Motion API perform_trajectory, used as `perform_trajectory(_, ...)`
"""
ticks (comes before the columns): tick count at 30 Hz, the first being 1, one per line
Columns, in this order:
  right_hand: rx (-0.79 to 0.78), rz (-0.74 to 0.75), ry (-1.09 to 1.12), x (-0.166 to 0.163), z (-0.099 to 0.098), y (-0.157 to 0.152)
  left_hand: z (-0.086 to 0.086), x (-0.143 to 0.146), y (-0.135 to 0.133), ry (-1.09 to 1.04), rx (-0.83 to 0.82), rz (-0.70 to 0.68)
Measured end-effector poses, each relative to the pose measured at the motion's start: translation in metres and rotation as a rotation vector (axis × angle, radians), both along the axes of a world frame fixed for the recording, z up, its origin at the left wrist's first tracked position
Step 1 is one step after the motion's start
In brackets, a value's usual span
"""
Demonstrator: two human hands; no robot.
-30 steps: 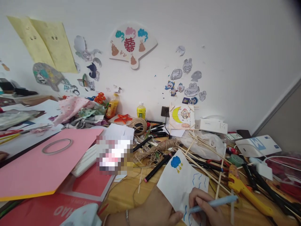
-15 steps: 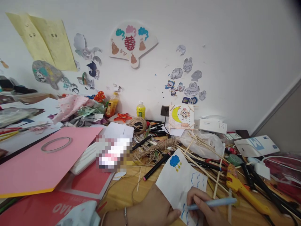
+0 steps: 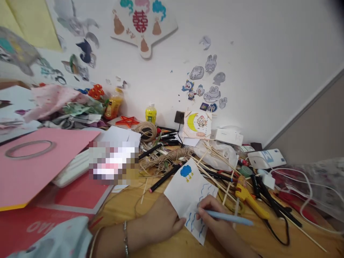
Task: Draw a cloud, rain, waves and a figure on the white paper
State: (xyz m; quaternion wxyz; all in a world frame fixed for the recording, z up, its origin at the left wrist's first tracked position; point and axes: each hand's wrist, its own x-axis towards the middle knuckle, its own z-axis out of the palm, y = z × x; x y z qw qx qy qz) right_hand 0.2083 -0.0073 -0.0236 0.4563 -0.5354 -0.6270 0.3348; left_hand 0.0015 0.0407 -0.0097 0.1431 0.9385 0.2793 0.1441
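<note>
- I had one view to go by, the head camera, and it showed a white sheet (image 3: 181,195) lying askew on the wooden table (image 3: 118,206), between the person's two hands
- I saw the right hand (image 3: 215,225) curled closed around a light blue pen (image 3: 232,218), its shaft slanting out to the right; the fingers covered the tip, so I could not tell whether it met the paper
- I made out the left hand (image 3: 162,219) at the sheet's left edge, thumb near the lower margin; the other fingers were hidden by the paper, so I could not tell how far open that hand was or how firmly it held
- On the sheet I noted a blue cloud (image 3: 186,171) with small yellow shapes hanging below, and blue wavy lines on both sides of the pen hand
- I judged the step in hand to be drawing those waves, with the bare left part unmarked
- To my mind, the next move called for a steady left hand and a light pen stroke, the knuckles kept off fresh ink
- I placed a yellow glue gun (image 3: 245,195) to the sheet's right and a black marker (image 3: 165,178) near its left edge, both untouched
</note>
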Motion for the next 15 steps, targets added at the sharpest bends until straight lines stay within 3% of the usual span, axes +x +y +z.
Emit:
perform_trajectory(6, 0.082, 0.094, -0.350, -0.0007, 0.0034, 0.0009, -0.0063, 0.0036, 0.0034, -0.009, 0.012, -0.020)
perform_trajectory(15, 0.063, 0.177, -0.542, -0.0081, 0.0055, 0.0004, -0.0051, 0.0064, 0.0034, 0.020, 0.062, -0.036)
